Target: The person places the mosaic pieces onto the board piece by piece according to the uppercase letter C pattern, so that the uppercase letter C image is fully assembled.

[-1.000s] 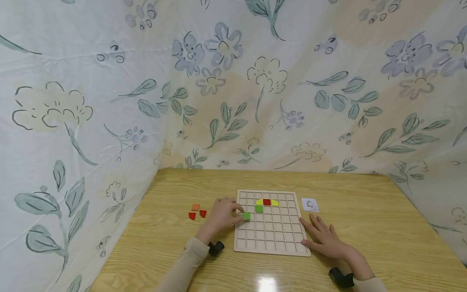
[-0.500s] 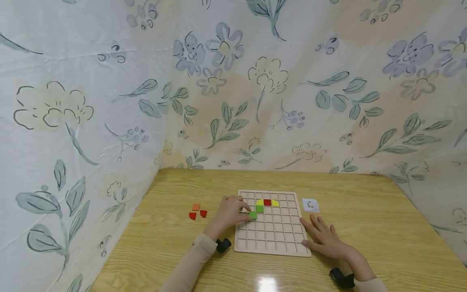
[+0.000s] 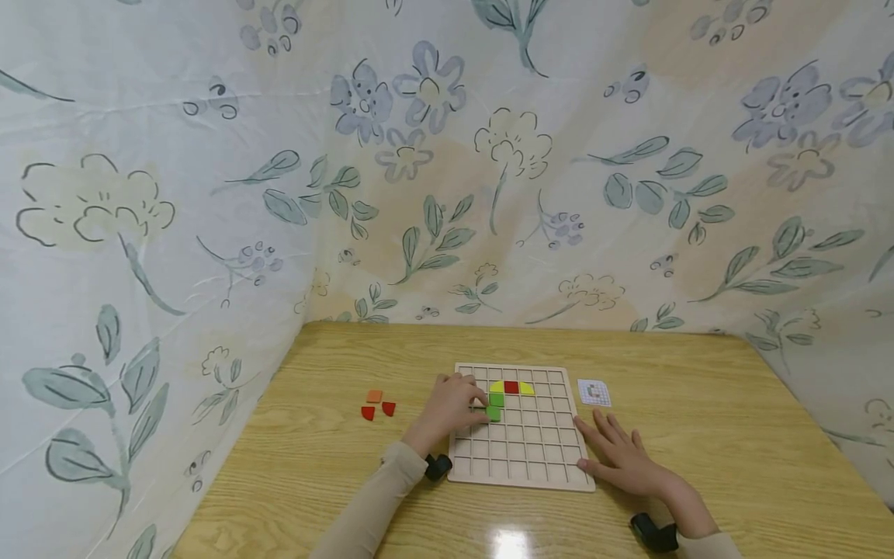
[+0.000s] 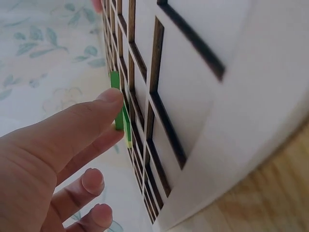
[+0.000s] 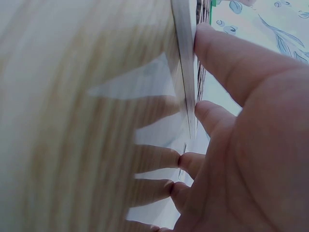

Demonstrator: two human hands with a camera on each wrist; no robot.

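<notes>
My left hand (image 3: 452, 405) pinches a green square tile (image 3: 493, 414) between thumb and finger, over the left part of a wooden grid board (image 3: 520, 483). In the left wrist view the tile (image 4: 115, 80) stands just off the grid, with the thumb on its near side. Directly behind it on the board lies another green square tile (image 3: 497, 400). A red square tile (image 3: 511, 387) sits in the row beyond, between two yellow rounded tiles (image 3: 527, 388). My right hand (image 3: 621, 456) rests spread at the board's right edge, its thumb touching the rim.
Left of the board lie an orange square tile (image 3: 374, 396) and two red quarter-round tiles (image 3: 368, 413) on the wooden table (image 3: 314, 450). A small printed pattern card (image 3: 594, 393) lies right of the board. Floral cloth (image 3: 433, 256) hangs behind the table.
My left hand has carried the green tile rightward across the board, until it is in line with the other green tile. The right hand has stayed in place.
</notes>
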